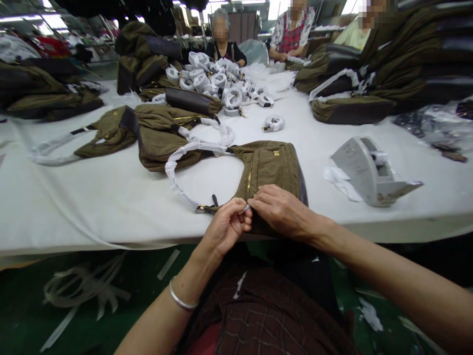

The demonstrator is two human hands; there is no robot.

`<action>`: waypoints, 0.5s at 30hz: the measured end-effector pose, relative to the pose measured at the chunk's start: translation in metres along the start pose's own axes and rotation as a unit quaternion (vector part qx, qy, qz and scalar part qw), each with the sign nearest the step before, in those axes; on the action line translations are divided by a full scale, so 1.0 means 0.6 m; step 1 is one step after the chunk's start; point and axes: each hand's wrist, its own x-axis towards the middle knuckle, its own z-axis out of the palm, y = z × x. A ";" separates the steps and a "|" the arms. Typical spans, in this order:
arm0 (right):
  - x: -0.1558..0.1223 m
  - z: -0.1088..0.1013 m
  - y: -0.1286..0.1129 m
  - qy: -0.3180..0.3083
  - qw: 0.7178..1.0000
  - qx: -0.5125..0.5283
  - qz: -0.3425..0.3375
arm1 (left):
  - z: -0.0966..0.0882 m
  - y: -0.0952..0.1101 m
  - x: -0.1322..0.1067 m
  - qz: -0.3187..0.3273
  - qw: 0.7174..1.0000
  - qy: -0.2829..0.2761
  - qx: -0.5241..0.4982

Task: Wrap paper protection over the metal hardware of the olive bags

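Observation:
An olive-brown handbag [275,167] with a gold zipper and a small gold emblem lies at the table's front edge. Its looped strap [173,175] is wrapped in white tissue and stretches off to the left. At the zipper's near end, my left hand [231,222] is closed, pinching a small white strip [244,209] between thumb and forefinger. My right hand [281,209] rests over the bag with its fingers drawn together. Its fingertips meet the left hand's; whatever they pinch is hidden.
A grey tape dispenser [364,170] stands on the right beside a crumpled white scrap [342,183]. Coiled, wrapped straps [232,97] are heaped toward the back. More bags [166,133] lie to the left, with a tall bag stack [417,64] at right. Several people sit or stand across the table.

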 end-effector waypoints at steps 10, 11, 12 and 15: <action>-0.008 0.018 0.006 0.167 0.983 0.019 -0.078 | -0.002 -0.007 -0.017 -0.039 0.999 -0.016 0.012; -0.009 0.018 0.004 0.183 0.980 0.007 -0.082 | 0.001 -0.005 -0.022 -0.056 0.998 -0.010 0.011; -0.009 0.019 0.002 0.195 0.977 -0.008 -0.085 | 0.002 -0.004 -0.027 -0.070 0.998 0.000 0.009; -0.006 0.026 0.007 0.198 0.973 -0.057 -0.101 | -0.014 -0.005 -0.026 -0.104 0.992 0.061 0.029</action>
